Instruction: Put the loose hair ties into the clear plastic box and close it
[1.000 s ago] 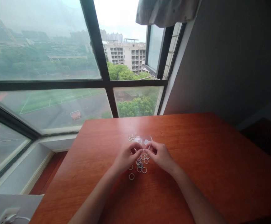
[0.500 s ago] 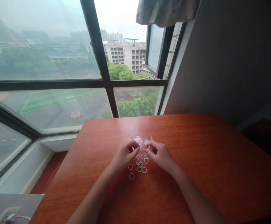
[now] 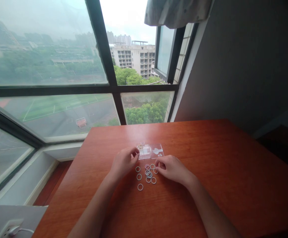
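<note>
Several small pale rings [image 3: 146,174] lie scattered on the reddish wooden table [image 3: 208,155] between my hands. My left hand [image 3: 123,162] rests left of them with its fingers curled, the tips pinched together close to a small clear plastic bag [image 3: 144,151]; what they hold is too small to see. My right hand [image 3: 170,168] lies on the table to the right of the rings, its fingertips pressed together on a ring [image 3: 156,171] at the edge of the pile. A second clear bag [image 3: 157,150] lies beside the first. Tiny golden pieces [image 3: 140,146] sit at the first bag's left end.
The table stands in a corner against a large dark-framed window [image 3: 104,66] on the left and a grey wall [image 3: 245,59] on the right. A white socket with a plug [image 3: 10,229] shows at the bottom left. A curtain [image 3: 176,11] hangs above.
My hands, pinched together above the rings before, have drawn apart. The left went left toward the bag, the right came down onto the rings. Both bags show in full now.
</note>
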A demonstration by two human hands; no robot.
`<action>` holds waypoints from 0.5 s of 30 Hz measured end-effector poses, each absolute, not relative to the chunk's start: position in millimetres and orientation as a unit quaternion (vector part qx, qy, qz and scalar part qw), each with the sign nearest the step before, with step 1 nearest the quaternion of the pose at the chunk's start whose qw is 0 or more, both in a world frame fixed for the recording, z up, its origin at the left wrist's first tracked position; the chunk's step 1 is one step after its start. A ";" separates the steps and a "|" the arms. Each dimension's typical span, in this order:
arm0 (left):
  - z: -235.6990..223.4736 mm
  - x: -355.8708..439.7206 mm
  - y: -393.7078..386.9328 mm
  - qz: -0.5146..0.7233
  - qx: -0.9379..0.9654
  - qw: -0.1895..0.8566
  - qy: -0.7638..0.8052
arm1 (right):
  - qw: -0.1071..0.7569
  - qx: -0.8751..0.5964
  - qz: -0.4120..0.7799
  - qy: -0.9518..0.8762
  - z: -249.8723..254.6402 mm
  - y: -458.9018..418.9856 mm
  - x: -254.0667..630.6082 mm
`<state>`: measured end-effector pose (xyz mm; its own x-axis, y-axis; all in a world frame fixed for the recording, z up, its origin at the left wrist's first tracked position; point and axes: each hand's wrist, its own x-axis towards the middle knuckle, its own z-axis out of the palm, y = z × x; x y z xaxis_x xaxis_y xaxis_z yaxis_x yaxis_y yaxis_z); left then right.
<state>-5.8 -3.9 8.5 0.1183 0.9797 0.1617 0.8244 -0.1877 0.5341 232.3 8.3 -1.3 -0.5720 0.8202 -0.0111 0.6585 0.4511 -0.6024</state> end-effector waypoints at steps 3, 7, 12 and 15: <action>9.4 -6.7 -4.2 0.247 0.723 0.155 0.626 | 0.137 -0.435 0.296 -0.839 -1.8 7.8 233.8; 10.0 -8.3 -3.6 0.256 0.723 0.147 0.625 | 0.145 -0.436 0.289 -0.840 -3.0 7.4 234.6; 9.4 -8.5 -3.2 0.267 0.726 0.147 0.616 | 0.154 -0.427 0.292 -0.842 -2.3 6.8 234.6; 9.9 -8.2 -3.6 0.271 0.725 0.145 0.616 | 0.155 -0.425 0.292 -0.843 -0.8 6.5 235.1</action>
